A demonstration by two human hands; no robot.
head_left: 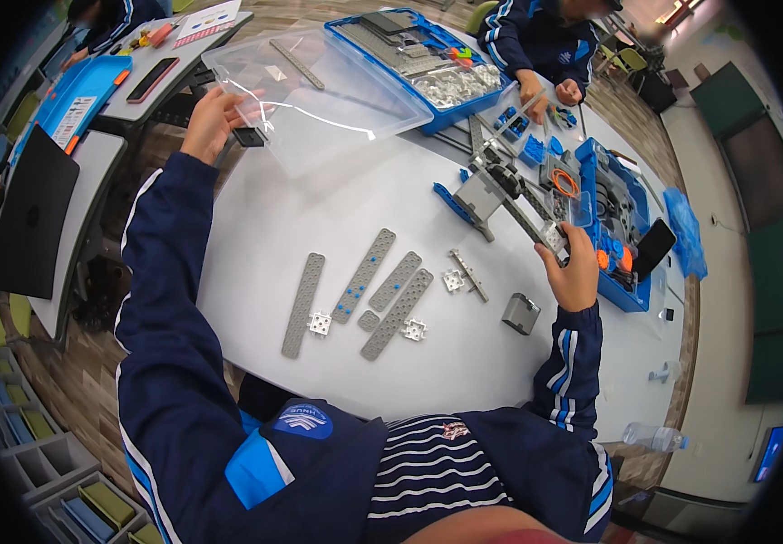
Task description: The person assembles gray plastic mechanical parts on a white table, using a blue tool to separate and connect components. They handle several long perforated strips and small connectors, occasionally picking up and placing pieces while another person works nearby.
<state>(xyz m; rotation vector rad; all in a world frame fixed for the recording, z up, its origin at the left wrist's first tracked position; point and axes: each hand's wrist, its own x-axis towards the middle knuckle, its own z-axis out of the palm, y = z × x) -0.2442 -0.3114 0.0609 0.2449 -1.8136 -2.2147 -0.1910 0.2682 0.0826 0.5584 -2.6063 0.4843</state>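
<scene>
My left hand [211, 122] grips the left edge of a clear plastic lid [319, 100], its fingers seen through the plastic. At the right, my right hand [576, 276] holds the near end of a grey building-kit assembly [491, 190], which has dark parts and a blue strip. Between my arms lie grey perforated beams [302, 306] of several lengths, some with small blue pins in them. White square connectors [414, 330] rest beside the beams. Nearer my right hand are a short rod [469, 276] with another white connector and a grey block [520, 314].
At the back stands a blue parts tray [464, 113] with grey plates and bagged pieces. A second blue bin [632, 288] is at the right, near a black phone [653, 248]. Across the table, another person's hands [536, 95] handle parts. A plastic bottle [654, 437] lies lower right.
</scene>
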